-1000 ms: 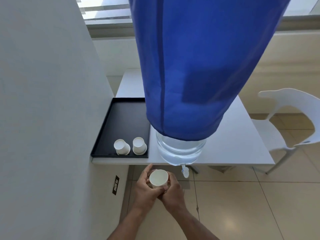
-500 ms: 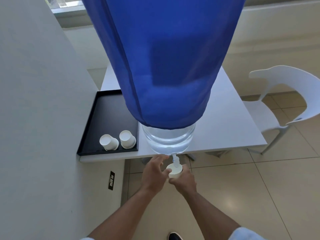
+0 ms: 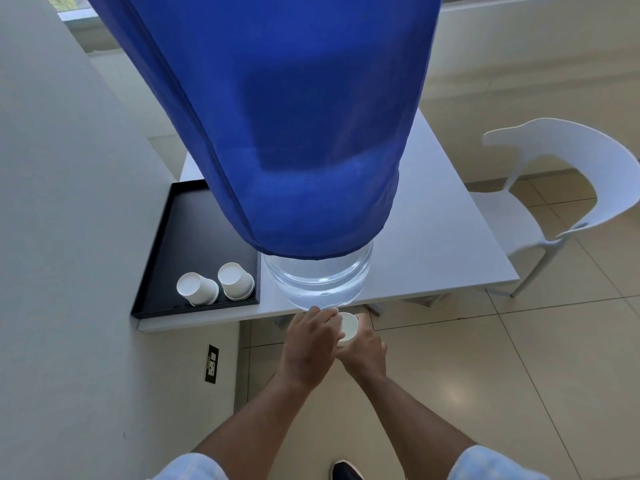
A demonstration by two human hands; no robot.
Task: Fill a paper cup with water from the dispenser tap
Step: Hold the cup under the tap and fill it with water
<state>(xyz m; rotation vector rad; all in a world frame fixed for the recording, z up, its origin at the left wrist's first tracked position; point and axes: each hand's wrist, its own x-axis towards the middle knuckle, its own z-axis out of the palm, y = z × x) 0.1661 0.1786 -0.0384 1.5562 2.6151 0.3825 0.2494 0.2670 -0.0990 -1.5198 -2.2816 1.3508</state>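
A large water dispenser jug [image 3: 318, 282] under a blue cloth cover [image 3: 294, 133] stands at the front edge of a white table [image 3: 433, 254]. My right hand [image 3: 363, 351] holds a small white paper cup [image 3: 348, 326] upright just below the jug's front edge. My left hand [image 3: 310, 341] reaches up beside the cup, its fingertips curled at the spot under the jug where the tap sits. The tap itself is hidden behind those fingers. I cannot tell whether water is in the cup.
A black tray [image 3: 194, 233] on the table's left holds two upturned paper cups [image 3: 197, 289] [image 3: 236, 281]. A grey wall with a socket [image 3: 212, 363] closes off the left. A white chair [image 3: 571, 188] stands to the right on the tiled floor.
The cup went from in front of the table edge to under the jug. My left hand let go of the cup and closed over the tap, which is now covered.
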